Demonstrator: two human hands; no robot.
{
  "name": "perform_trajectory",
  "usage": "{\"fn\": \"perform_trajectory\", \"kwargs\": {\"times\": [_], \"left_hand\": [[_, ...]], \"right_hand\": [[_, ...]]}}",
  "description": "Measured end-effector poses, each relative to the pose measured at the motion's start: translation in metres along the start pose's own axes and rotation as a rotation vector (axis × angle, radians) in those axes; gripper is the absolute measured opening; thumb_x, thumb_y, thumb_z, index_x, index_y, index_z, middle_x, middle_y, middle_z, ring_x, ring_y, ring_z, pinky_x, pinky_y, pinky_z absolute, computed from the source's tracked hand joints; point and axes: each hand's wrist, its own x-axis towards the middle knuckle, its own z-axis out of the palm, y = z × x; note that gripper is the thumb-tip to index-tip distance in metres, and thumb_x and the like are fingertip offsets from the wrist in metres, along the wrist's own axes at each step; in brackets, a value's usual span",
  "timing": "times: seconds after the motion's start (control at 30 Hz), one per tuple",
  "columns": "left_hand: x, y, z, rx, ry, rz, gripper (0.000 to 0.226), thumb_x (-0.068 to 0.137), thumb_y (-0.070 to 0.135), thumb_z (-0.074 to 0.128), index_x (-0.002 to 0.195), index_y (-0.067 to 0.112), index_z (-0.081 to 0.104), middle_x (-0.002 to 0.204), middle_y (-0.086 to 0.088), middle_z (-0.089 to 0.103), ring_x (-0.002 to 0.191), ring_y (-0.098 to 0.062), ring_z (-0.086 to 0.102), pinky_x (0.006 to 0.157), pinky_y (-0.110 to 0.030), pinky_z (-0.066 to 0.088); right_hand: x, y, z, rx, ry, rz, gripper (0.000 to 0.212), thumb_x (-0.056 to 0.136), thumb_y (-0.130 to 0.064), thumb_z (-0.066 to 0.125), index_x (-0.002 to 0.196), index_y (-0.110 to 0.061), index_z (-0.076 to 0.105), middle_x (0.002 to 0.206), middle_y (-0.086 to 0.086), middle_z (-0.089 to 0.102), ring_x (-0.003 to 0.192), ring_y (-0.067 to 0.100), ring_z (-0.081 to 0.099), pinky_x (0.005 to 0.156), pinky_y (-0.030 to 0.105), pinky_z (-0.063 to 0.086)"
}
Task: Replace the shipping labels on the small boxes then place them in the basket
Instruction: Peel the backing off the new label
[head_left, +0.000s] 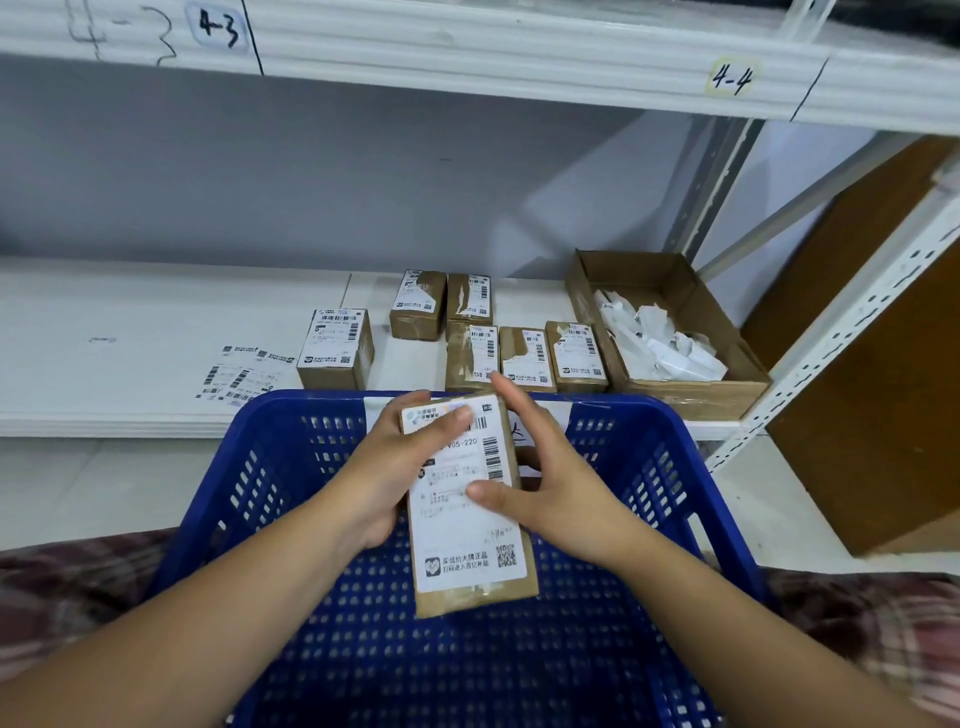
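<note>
I am early in the job, as far as I can judge: the part of the blue basket (649, 467) that shows past my arms has no box lying in it, and six small boxes wait on the white shelf (130, 332) at twelve o'clock. One of them, the lone box (336, 349), stands toward eleven o'clock, and the cluster of five (524, 358) sits just beyond the basket rim, several with labels that look torn or half peeled. The box (478, 597) I am working on is in the air over the middle of the basket, clear of its floor and tilted a little to one o'clock. My left hand (395, 467) grips its nine o'clock side, thumb laid across the top corner. My right hand (550, 488) pinches the three o'clock side, thumb flat on the label (462, 525), index finger sticking out straight, the other fingers mostly hidden behind. The box is plain brown card; its white label covers nearly the whole face and lies smooth, so sticking seems done and setting it down is what remains. Loose labels (244, 374) lie at ten o'clock, and an open carton (675, 384) of paper scraps (660, 338) sits at two o'clock.
</note>
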Motion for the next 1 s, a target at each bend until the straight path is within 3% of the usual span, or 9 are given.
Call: {"fn": "perform_trajectory", "kwargs": {"times": [0.17,0.33,0.43,0.53,0.63,0.7,0.8,0.93,1.0], "left_hand": [[-0.001,0.001,0.003,-0.002,0.096,-0.032,0.042,0.082,0.046,0.062,0.111,0.017,0.061,0.087,-0.006,0.075,0.076,-0.023,0.072,0.059,-0.032,0.056],[-0.003,0.004,0.007,-0.031,0.238,-0.037,0.048,0.093,0.056,0.038,0.109,0.018,0.062,0.076,-0.001,0.072,0.058,-0.013,0.069,0.042,-0.022,0.05],[-0.003,0.007,0.006,-0.05,0.311,-0.04,0.055,0.094,0.058,0.032,0.102,0.012,0.062,0.066,0.0,0.069,0.046,-0.01,0.065,0.034,-0.018,0.044],[-0.004,0.009,0.003,-0.093,0.349,-0.043,0.055,0.094,0.057,0.031,0.089,0.011,0.059,0.052,0.003,0.065,0.039,-0.01,0.062,0.031,-0.017,0.04],[-0.003,0.008,0.001,-0.081,0.367,-0.025,0.053,0.095,0.057,0.032,0.084,0.012,0.059,0.053,0.002,0.064,0.038,-0.01,0.061,0.031,-0.016,0.039],[-0.004,0.008,0.002,-0.081,0.364,-0.018,0.052,0.094,0.056,0.033,0.084,0.012,0.059,0.054,0.001,0.064,0.038,-0.01,0.061,0.03,-0.015,0.039],[-0.006,0.008,0.004,-0.075,0.325,-0.048,0.053,0.094,0.058,0.034,0.085,0.013,0.061,0.053,0.002,0.067,0.043,-0.011,0.063,0.035,-0.018,0.043],[-0.001,0.007,0.001,0.019,0.139,0.034,0.049,0.084,0.058,0.049,0.114,0.022,0.061,0.089,-0.001,0.075,0.087,-0.02,0.071,0.086,-0.043,0.052],[-0.004,0.007,0.002,0.016,-0.005,0.019,0.056,0.074,0.048,0.06,0.125,0.024,0.054,0.103,-0.004,0.073,0.098,-0.024,0.068,0.092,-0.048,0.049]], "right_hand": [[-0.001,0.002,0.008,0.03,0.004,0.015,0.09,0.071,-0.055,0.072,0.136,-0.073,0.011,0.148,-0.02,0.038,0.134,0.009,0.044,0.107,0.048,0.043],[0.0,-0.001,0.005,-0.024,-0.034,-0.007,0.073,0.085,-0.047,0.068,0.131,-0.076,0.019,0.155,-0.025,0.022,0.145,0.005,0.022,0.116,0.045,0.032],[-0.001,-0.004,0.0,-0.013,-0.12,0.027,0.062,0.092,-0.035,0.064,0.13,-0.07,0.03,0.155,-0.021,0.013,0.146,-0.006,-0.001,0.119,0.032,0.025],[-0.003,-0.01,-0.007,-0.011,-0.236,0.054,0.067,0.091,-0.028,0.067,0.134,-0.065,0.031,0.157,-0.019,0.016,0.146,-0.004,0.008,0.111,0.018,0.03],[-0.003,-0.015,-0.012,-0.036,-0.36,0.098,0.085,0.085,-0.023,0.075,0.137,-0.066,0.023,0.155,-0.022,0.022,0.14,0.006,0.032,0.111,0.034,0.04],[-0.003,-0.016,-0.016,-0.043,-0.42,0.122,0.096,0.08,-0.022,0.08,0.139,-0.067,0.018,0.156,-0.023,0.021,0.14,0.007,0.033,0.113,0.038,0.039],[-0.003,-0.017,-0.023,-0.076,-0.482,0.136,0.104,0.077,-0.022,0.082,0.139,-0.068,0.014,0.157,-0.025,0.018,0.143,0.003,0.025,0.116,0.036,0.032],[-0.004,-0.014,-0.026,-0.027,-0.359,0.098,0.1,0.076,-0.019,0.082,0.14,-0.065,0.021,0.155,-0.022,0.024,0.14,0.004,0.032,0.115,0.037,0.035],[-0.002,-0.011,-0.026,0.087,-0.265,0.09,0.099,0.075,-0.016,0.083,0.141,-0.062,0.025,0.154,-0.017,0.029,0.133,0.012,0.045,0.106,0.041,0.046]]}}
